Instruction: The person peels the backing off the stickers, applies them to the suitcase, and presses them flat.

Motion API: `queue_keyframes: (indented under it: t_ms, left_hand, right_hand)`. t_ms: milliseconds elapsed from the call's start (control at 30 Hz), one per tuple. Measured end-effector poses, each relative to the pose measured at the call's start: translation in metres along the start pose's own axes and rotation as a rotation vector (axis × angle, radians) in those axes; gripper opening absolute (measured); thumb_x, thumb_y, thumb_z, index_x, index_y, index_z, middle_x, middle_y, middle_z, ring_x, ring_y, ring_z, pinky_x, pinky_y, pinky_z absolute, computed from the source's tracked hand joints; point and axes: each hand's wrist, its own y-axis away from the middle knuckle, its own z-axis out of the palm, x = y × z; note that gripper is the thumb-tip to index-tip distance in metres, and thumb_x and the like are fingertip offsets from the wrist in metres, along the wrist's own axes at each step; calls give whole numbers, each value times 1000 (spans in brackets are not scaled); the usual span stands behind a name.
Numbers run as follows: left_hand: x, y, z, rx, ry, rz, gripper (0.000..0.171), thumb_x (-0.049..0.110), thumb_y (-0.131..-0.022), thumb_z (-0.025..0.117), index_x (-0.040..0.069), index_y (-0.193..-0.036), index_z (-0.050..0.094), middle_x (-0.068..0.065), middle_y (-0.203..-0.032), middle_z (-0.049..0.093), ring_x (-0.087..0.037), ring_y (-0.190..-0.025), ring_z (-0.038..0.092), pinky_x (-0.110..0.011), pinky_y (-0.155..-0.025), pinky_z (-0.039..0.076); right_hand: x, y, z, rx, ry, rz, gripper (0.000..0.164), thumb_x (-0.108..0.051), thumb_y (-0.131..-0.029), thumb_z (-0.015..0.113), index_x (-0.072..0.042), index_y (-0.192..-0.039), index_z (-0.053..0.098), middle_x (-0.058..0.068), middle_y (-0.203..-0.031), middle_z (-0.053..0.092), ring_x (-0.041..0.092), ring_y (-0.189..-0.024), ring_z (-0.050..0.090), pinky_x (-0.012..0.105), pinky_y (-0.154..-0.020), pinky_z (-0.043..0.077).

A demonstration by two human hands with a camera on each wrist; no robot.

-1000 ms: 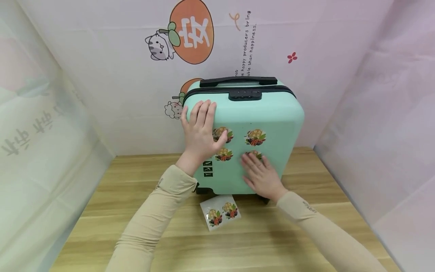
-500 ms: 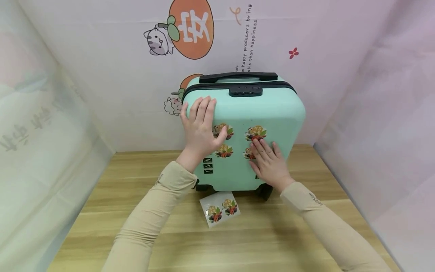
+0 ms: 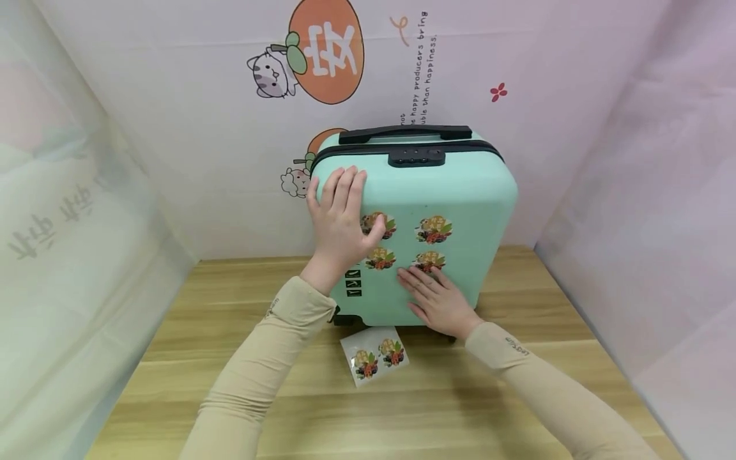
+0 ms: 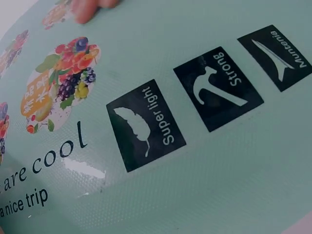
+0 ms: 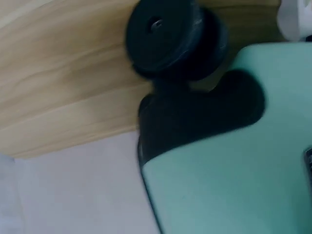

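A mint-green suitcase (image 3: 397, 300) stands upright, its front bearing several round fruit stickers. My left hand (image 3: 342, 220) rests on the upper left of that front, fingers extended, partly over the upper left sticker (image 3: 376, 223). With straight fingers my right hand (image 3: 439, 303) touches the front just below the lower right sticker (image 3: 429, 260). The upper right sticker (image 3: 434, 229) is uncovered. In the left wrist view, a fruit sticker (image 4: 63, 85) lies beside black printed squares (image 4: 146, 125), under some fingertips (image 4: 87, 7). The right wrist view shows the suitcase's black wheel (image 5: 163, 36) and lower corner.
A white sheet (image 3: 368, 337) with two more fruit stickers lies on the wooden table (image 3: 276, 409) before the suitcase. A black carry handle (image 3: 405, 132) and combination lock (image 3: 416, 157) are at its top. Printed cloth walls (image 3: 230, 160) surround the table.
My right hand slid up over the right-hand stickers, then back down and left, leaving the lower right sticker mostly in sight. The left hand has stayed in place.
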Motion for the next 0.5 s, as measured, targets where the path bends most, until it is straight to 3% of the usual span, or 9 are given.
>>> queue_keyframes:
  t_ms: [100,267,500]
  left_hand:
    - [0,1,0,-4,1,0,57,37,-83,51,5,-131,50,-12,-134,51,-30,-128,38,-57,-111,17]
    - [0,2,-1,0,2,-7,57,37,-83,50,5,-131,50,-12,-134,51,-29,-128,39,-57,-110,18]
    - [2,2,-2,13,-14,-4,57,37,-83,51,5,-130,51,-11,-133,53,-29,-128,39,-57,-109,20]
  right_hand:
    - [6,5,0,-42,14,38,64,-45,-103,20,-18,-148,-17,-5,-154,-23,10,-143,-19,34,-119,-8]
    - [15,11,-2,-34,18,185,55,-46,-100,-4,-21,-146,-21,-8,-153,-26,8,-142,-21,34,-118,-10]
    - [10,10,-3,43,23,265,62,-49,-99,-4,-15,-148,-20,-3,-154,-28,13,-143,-23,34,-118,-12]
